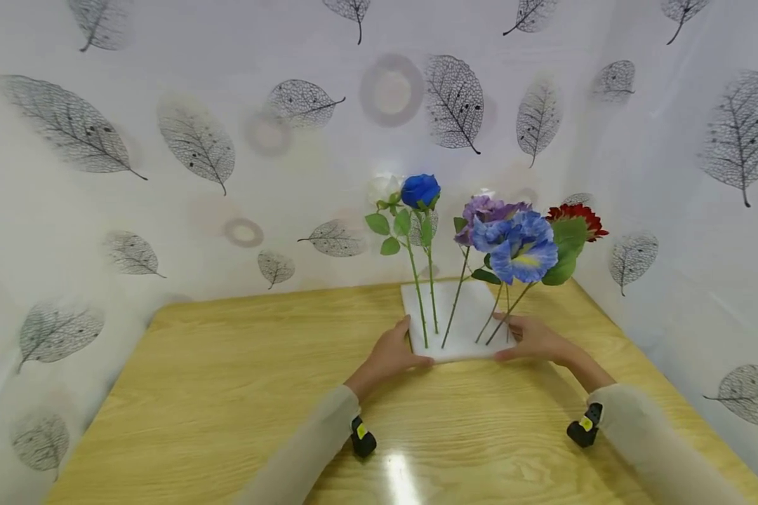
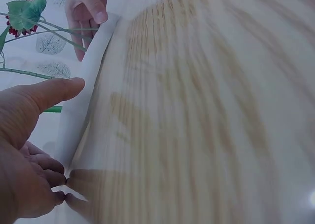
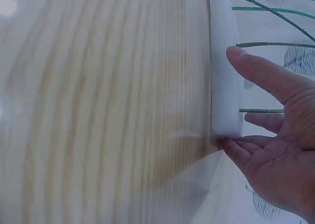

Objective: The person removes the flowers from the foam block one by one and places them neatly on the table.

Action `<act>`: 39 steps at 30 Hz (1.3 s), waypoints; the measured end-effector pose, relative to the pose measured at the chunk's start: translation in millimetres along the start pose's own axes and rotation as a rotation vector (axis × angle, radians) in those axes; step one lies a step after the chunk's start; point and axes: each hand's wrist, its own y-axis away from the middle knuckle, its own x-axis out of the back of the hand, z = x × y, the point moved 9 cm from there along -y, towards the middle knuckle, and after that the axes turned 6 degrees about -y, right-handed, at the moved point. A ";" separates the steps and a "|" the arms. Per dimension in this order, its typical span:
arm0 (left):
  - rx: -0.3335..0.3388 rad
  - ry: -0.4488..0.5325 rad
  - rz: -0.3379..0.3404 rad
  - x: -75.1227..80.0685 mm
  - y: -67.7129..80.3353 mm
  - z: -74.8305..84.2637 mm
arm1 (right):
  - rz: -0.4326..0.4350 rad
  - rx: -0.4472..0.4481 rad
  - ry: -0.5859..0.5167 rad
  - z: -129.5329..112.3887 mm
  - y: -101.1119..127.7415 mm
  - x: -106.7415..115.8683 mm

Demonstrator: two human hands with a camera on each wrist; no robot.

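A white foam-like board lies on the table with several artificial flower stems standing in it. My left hand holds its left side, thumb at the front edge in the left wrist view. On the opposite side my right hand grips the board; the right wrist view shows that thumb on the front face and fingers at the corner. A white rose and a blue rose rise at the left. Rightward stand a purple flower, a light-blue flower and a red flower, partly behind leaves.
The wood-grain table extends left of the board and in front of it. A pale wall covering with leaf prints stands right behind the flowers and along the table's sides. Black wrist cameras sit at both sleeves.
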 end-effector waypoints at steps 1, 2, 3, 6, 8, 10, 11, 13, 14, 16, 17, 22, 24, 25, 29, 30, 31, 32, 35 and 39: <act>0.004 0.006 -0.001 4.8 4.0 -3.4 | -0.007 0.016 -0.009 -5.4 -2.1 -3.9; 0.006 0.012 -0.003 10.1 8.0 -6.9 | -0.016 0.027 -0.017 -9.8 -4.6 -7.9; 0.009 0.014 -0.004 15.7 11.8 -10.6 | -0.025 0.045 -0.030 -15.0 -7.6 -12.1; 0.015 0.012 -0.006 33.4 22.6 -22.1 | -0.062 0.079 -0.068 -27.5 -17.5 -24.9; 0.020 0.008 -0.008 44.3 29.3 -30.4 | -0.076 0.104 -0.066 -34.5 -24.3 -33.1; 0.028 0.005 -0.012 53.9 35.2 -39.2 | -0.082 0.133 -0.050 -41.9 -30.9 -41.0; 0.033 0.008 -0.015 58.7 38.4 -43.0 | -0.080 0.144 -0.042 -45.4 -33.9 -45.0; 0.047 0.018 -0.016 67.9 44.8 -51.3 | -0.076 0.173 -0.028 -53.3 -40.2 -53.3; 0.050 0.017 -0.014 72.2 47.5 -55.8 | -0.078 0.188 -0.031 -57.8 -43.1 -57.5; 0.056 0.012 -0.008 81.0 53.2 -64.6 | -0.073 0.215 -0.028 -67.4 -48.8 -65.8; 0.056 0.006 -0.004 85.4 56.2 -68.8 | -0.071 0.218 -0.034 -71.0 -51.9 -70.2; 0.052 -0.023 -0.002 104.7 72.1 -88.4 | -0.051 0.220 0.018 -88.6 -64.8 -93.2; 0.050 -0.034 -0.009 111.0 78.6 -95.5 | -0.043 0.219 0.047 -93.8 -69.0 -102.8; 0.047 -0.044 -0.011 114.0 81.8 -98.9 | -0.040 0.221 0.058 -96.9 -70.4 -107.2; 0.040 -0.063 -0.020 127.3 94.0 -111.8 | -0.045 0.244 0.051 -111.5 -76.3 -123.8; 0.034 -0.067 -0.023 130.9 97.1 -114.7 | -0.051 0.252 0.046 -115.8 -77.7 -127.8; 0.032 -0.067 -0.024 134.7 100.4 -118.0 | -0.058 0.257 0.041 -120.2 -79.2 -131.7; 0.033 -0.057 -0.025 138.7 103.9 -121.2 | -0.062 0.261 0.041 -124.0 -81.3 -135.9; 0.029 -0.044 -0.032 151.0 113.4 -131.6 | -0.068 0.244 0.045 -133.9 -88.0 -147.5; 0.028 -0.062 -0.038 166.8 123.8 -144.6 | -0.075 0.209 0.045 -145.8 -96.7 -161.3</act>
